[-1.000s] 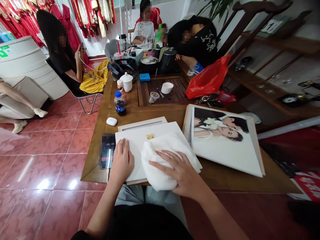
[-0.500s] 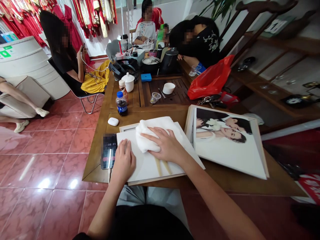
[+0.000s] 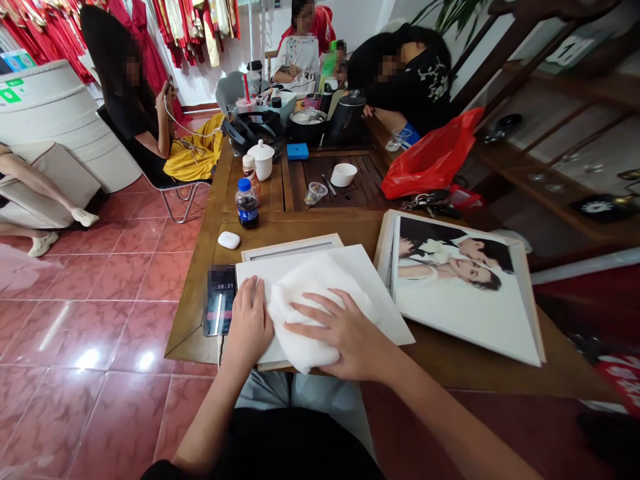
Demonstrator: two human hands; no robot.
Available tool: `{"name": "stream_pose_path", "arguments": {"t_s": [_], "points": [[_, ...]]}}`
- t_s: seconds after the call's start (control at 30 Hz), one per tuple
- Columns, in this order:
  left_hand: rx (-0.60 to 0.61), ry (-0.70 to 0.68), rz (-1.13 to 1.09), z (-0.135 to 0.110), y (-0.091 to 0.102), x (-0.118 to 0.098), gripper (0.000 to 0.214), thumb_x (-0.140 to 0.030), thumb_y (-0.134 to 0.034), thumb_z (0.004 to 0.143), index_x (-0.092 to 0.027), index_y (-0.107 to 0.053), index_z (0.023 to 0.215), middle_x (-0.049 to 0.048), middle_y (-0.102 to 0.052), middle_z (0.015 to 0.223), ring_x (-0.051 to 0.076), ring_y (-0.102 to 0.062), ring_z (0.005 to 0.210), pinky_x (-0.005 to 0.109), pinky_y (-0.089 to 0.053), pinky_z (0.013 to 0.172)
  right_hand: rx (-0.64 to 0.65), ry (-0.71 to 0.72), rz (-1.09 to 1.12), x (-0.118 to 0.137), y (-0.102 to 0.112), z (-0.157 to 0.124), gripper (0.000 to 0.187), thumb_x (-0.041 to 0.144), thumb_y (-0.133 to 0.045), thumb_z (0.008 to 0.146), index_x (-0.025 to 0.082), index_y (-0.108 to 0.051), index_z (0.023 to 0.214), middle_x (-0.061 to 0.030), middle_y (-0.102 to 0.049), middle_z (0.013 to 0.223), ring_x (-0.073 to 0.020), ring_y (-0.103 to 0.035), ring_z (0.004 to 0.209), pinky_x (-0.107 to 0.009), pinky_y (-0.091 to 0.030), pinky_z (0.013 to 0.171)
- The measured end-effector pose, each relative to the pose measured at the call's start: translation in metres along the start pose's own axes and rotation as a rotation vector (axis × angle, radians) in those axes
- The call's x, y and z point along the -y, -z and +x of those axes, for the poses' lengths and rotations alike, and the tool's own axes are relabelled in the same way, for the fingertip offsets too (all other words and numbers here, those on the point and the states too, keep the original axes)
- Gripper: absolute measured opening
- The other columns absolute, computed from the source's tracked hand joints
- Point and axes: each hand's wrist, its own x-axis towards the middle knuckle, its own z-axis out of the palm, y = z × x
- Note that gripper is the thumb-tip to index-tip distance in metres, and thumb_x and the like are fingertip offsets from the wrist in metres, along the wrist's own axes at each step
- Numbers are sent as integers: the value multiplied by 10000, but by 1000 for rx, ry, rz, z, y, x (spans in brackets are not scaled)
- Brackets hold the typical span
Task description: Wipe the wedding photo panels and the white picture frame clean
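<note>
Head view: R hand (image 3: 345,337) lies flat, fingers spread, gripping nothing, on white cloth (image 3: 305,300) atop white board (image 3: 373,280) at near edge of table (image 3: 197,267). L hand (image 3: 249,323) lies flat w/ fingers together on board's left part, beside phone (image 3: 219,300). Right of board: framed wedding photo (image 3: 465,300).

Single head-worn view, forward and down, close over table (image 3: 200,253).

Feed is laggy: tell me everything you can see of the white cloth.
The white cloth looks soft and fluffy, like a towel, bunched into a rumpled wad. It lies on the white board at the near edge of the wooden table. The right hand lies spread flat on it; the left hand touches its left edge.
</note>
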Motion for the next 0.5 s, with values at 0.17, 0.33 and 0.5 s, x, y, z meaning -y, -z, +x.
{"name": "stream_pose_path", "arguments": {"t_s": [0.17, 0.33, 0.5], "points": [[8, 4, 11, 1, 1, -1, 441, -100, -424, 987, -94, -461, 1426, 241, -491, 1450, 342, -423, 1433, 555, -441, 1152, 35, 82, -4, 10, -2, -24, 690, 355, -673, 777, 375, -546, 1455, -32, -494, 1571, -357, -427, 1405, -614, -178, 1132], [1, -9, 19, 1, -1, 1, 439, -97, -419, 983, -82, -462, 1420, 246, -491, 1445, 346, -424, 1432, 558, -442, 1150, -126, 112, 75, -9, 7, -24, 679, 428, -650, 816, 311, -536, 1476, -104, -537, 1505, -354, -487, 1352, -549, -327, 1080], [-12, -26, 30, -1, -3, 2, 457, -102, -424, 984, -107, -433, 1441, 241, -486, 1448, 353, -429, 1430, 573, -454, 1133, -334, -22, 46, -35, 17, 2, 589, 411, -609, 905, 273, -546, 1474, -144, -542, 1458, -354, -489, 1338, -522, -375, 1066]]}}
